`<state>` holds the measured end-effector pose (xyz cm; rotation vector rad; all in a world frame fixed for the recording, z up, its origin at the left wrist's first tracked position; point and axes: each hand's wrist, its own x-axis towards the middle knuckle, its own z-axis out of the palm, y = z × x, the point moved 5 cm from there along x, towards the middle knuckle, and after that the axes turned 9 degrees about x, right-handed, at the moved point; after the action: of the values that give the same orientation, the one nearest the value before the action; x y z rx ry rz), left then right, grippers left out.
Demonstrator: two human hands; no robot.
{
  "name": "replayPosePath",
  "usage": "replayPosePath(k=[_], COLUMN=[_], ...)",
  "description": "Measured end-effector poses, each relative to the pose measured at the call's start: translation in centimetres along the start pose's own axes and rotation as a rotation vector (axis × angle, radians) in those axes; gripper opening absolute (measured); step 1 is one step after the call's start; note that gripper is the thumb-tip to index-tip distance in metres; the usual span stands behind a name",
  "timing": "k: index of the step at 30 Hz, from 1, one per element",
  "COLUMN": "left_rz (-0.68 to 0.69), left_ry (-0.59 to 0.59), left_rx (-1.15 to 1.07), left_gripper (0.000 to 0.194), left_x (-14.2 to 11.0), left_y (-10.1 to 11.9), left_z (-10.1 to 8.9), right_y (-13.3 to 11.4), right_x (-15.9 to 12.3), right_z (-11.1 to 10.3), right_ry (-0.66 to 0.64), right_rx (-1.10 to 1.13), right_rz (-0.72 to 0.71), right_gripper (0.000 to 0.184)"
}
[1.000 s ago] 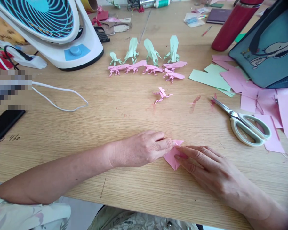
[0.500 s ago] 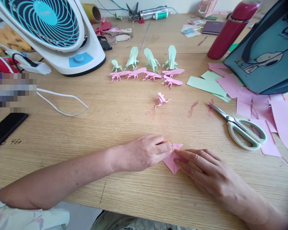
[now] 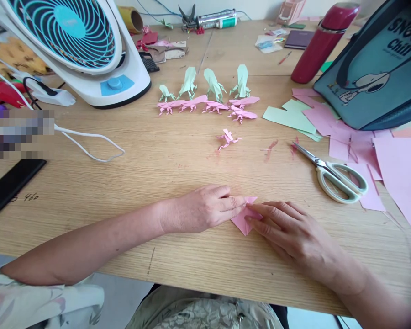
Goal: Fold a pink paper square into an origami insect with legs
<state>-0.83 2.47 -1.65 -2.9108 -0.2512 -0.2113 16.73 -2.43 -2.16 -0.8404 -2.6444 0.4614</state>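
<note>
A small folded piece of pink origami paper [image 3: 243, 224] lies on the table near its front edge, with a point toward me and creases showing. My left hand [image 3: 203, 209] comes in from the left, its fingers pressed together and the fingertips on the paper's upper part. From the right, my right hand [image 3: 294, 235] grips the paper's right side, thumb and fingers at the edge; these fingers hide part of it. Beyond the hands sits a small pink folded figure [image 3: 228, 138]. Behind it are pink origami insects [image 3: 215, 107] in a row and several light green ones [image 3: 212, 83].
Scissors [image 3: 342, 182] lie open-bladed to the right, beside loose pink sheets [image 3: 402, 169] and green paper strips [image 3: 289, 119]. A red flask [image 3: 320, 50] and a teal bag [image 3: 373, 77] stand behind. At left are a fan [image 3: 123, 87], a white cable [image 3: 99, 135] and a black phone-like slab [image 3: 15, 187].
The camera view has shifted slightly. Both hands keep to the same pink paper, and my left fingers now lie straighter along its upper edge.
</note>
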Motion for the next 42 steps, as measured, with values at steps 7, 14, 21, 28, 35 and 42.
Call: replayPosePath(k=[7,14,21,28,35,42], left_rz=[-0.053,-0.132,-0.142,-0.153,-0.156,-0.157], left_ry=[-0.034,-0.026,0.020,-0.028,0.017,-0.005], left_rx=[0.015,0.050,0.069,0.030,0.034,-0.015], left_gripper=[0.039,0.037,0.033,0.037,0.038,0.038], left_x=[0.2,0.0,-0.4,-0.5,-0.5,-0.4], left_y=[0.7,2.1,2.3,2.1,2.1,1.9], left_z=[-0.5,-0.9,-0.8,-0.7,-0.8,-0.7], right_y=[-0.3,-0.8,-0.9,0.7,1.3,1.5], right_x=[0.1,-0.9,-3.4,-2.7,0.2,0.6], right_z=[0.0,-0.5,-0.4,-0.7,-1.2,-0.9], right_ry=[0.047,0.029,0.041,0.106,0.086,0.076], right_rx=[-0.034,0.078,0.134,0.143,0.086,0.085], right_rz=[-0.013,0.002,0.045,0.132,0.129,0.100], right_gripper=[0.037,0.039,0.036,0.037,0.031,0.029])
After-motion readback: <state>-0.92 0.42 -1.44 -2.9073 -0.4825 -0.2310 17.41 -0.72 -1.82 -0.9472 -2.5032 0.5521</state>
